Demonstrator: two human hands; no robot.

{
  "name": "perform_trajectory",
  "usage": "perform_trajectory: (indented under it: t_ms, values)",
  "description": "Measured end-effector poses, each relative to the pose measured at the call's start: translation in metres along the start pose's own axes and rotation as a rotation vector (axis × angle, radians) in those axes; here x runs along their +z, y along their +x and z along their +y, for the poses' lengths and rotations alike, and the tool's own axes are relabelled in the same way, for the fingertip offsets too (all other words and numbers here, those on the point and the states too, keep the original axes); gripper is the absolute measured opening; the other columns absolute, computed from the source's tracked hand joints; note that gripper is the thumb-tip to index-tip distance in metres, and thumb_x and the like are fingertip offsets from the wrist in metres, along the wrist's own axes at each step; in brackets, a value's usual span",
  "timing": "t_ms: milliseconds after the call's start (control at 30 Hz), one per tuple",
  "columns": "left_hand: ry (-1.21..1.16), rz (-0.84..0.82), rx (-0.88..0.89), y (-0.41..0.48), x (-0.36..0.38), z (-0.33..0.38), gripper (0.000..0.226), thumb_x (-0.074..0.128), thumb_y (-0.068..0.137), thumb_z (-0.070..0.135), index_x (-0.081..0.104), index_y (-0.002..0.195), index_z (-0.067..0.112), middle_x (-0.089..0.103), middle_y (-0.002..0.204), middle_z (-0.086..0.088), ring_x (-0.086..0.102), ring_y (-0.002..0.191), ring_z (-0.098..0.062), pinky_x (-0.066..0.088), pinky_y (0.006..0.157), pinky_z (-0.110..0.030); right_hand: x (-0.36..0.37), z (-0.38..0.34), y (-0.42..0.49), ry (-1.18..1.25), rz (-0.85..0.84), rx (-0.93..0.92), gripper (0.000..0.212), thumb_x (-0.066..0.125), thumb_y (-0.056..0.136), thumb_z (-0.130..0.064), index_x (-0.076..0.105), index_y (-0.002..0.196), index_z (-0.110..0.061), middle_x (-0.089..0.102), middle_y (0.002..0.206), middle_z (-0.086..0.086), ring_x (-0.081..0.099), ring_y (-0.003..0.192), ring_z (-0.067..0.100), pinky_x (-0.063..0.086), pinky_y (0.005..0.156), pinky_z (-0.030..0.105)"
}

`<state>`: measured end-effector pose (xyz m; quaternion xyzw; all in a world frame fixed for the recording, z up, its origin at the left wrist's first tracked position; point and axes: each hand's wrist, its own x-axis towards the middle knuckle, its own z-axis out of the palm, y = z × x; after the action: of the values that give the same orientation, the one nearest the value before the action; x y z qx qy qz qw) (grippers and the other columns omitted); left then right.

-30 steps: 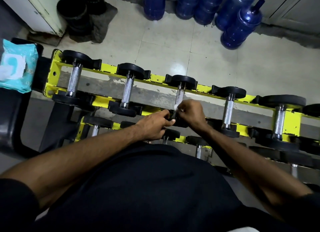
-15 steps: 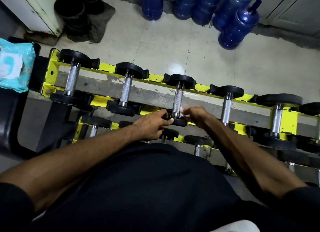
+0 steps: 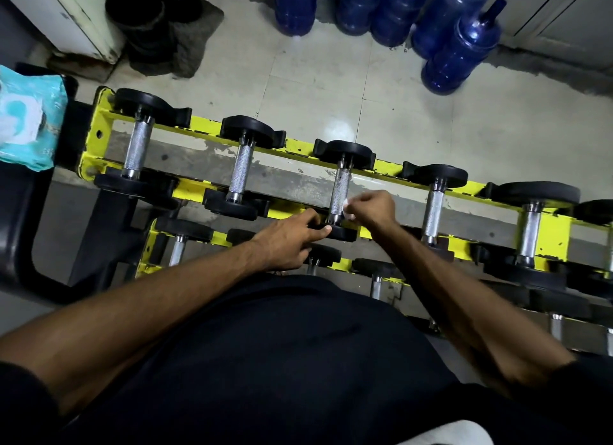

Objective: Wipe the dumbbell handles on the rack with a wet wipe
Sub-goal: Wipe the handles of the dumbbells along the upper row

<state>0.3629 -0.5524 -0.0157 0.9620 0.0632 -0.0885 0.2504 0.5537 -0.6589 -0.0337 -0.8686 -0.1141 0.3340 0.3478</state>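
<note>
A yellow rack [image 3: 394, 166] carries a row of dumbbells with black heads and knurled steel handles. My right hand [image 3: 373, 207] pinches a small white wet wipe [image 3: 348, 211] right beside the lower part of the third dumbbell's handle [image 3: 341, 189]. My left hand [image 3: 290, 242] grips the near black head [image 3: 341, 233] of that same dumbbell, thumb on its rim. Other handles lie to the left [image 3: 137, 147] [image 3: 242, 171] and to the right [image 3: 434, 209] [image 3: 529, 234]. A lower tier of dumbbells [image 3: 179, 242] is partly hidden by my arms and body.
A teal wet-wipe pack [image 3: 26, 123] lies on a black bench at the far left. Several blue water jugs [image 3: 461, 50] stand on the tiled floor behind the rack. Black round containers [image 3: 142, 23] sit beside a white cabinet at the top left.
My right hand slid the wipe down the third handle to its near end, then came back up a little to the handle's right side. My left hand stayed on the near head.
</note>
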Motion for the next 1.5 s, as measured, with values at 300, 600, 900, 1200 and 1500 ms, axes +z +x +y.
perform_trajectory:
  t_ms: [300, 600, 900, 1200, 1500]
  values:
    - [0.023, -0.022, -0.014, 0.001, 0.0, 0.0, 0.06, 0.057, 0.096, 0.026, 0.036, 0.152, 0.029, 0.037, 0.134, -0.003, 0.036, 0.095, -0.007, 0.047, 0.08, -0.026, 0.005, -0.037, 0.014, -1.083, 0.024, -0.912, 0.013, 0.063, 0.092, -0.015, 0.072, 0.1, -0.018, 0.069, 0.101, 0.001, 0.063, 0.085, 0.024, 0.049, 0.059, 0.03]
    - [0.03, -0.036, -0.016, -0.001, 0.001, 0.002, 0.062, 0.058, 0.095, 0.026, 0.035, 0.152, 0.029, 0.036, 0.137, -0.003, 0.048, 0.11, -0.017, 0.049, 0.084, -0.029, 0.013, -0.069, 0.008, -1.291, -0.417, -0.778, 0.014, 0.066, 0.088, -0.026, 0.076, 0.098, -0.026, 0.068, 0.084, 0.0, 0.065, 0.079, 0.025, 0.04, 0.059, 0.026]
    - [0.024, -0.027, -0.013, -0.002, -0.001, 0.003, 0.061, 0.056, 0.096, 0.023, 0.033, 0.153, 0.028, 0.035, 0.139, -0.004, 0.029, 0.097, -0.005, 0.035, 0.076, -0.02, -0.005, 0.011, -0.018, -0.319, -0.039, -0.316, 0.009, 0.075, 0.08, -0.014, 0.068, 0.075, -0.015, 0.069, 0.072, -0.001, 0.065, 0.063, 0.013, 0.052, 0.054, 0.028]
    - [0.004, 0.001, -0.006, 0.0, 0.0, 0.002, 0.057, 0.057, 0.096, 0.024, 0.039, 0.15, 0.027, 0.037, 0.136, -0.002, 0.043, 0.107, -0.01, 0.037, 0.08, -0.019, 0.002, -0.012, 0.015, -0.223, -0.336, 0.181, 0.018, 0.054, 0.091, 0.006, 0.066, 0.103, 0.011, 0.061, 0.08, 0.014, 0.052, 0.059, 0.016, 0.042, 0.049, 0.027]
    - [0.033, -0.005, 0.002, 0.001, -0.001, 0.001, 0.056, 0.058, 0.095, 0.027, 0.041, 0.149, 0.028, 0.038, 0.133, -0.002, 0.047, 0.107, -0.015, 0.048, 0.083, -0.026, -0.02, 0.006, -0.009, -0.275, -0.237, -0.35, 0.007, 0.082, 0.077, -0.009, 0.079, 0.082, -0.012, 0.076, 0.081, 0.001, 0.071, 0.072, 0.01, 0.061, 0.069, 0.032]
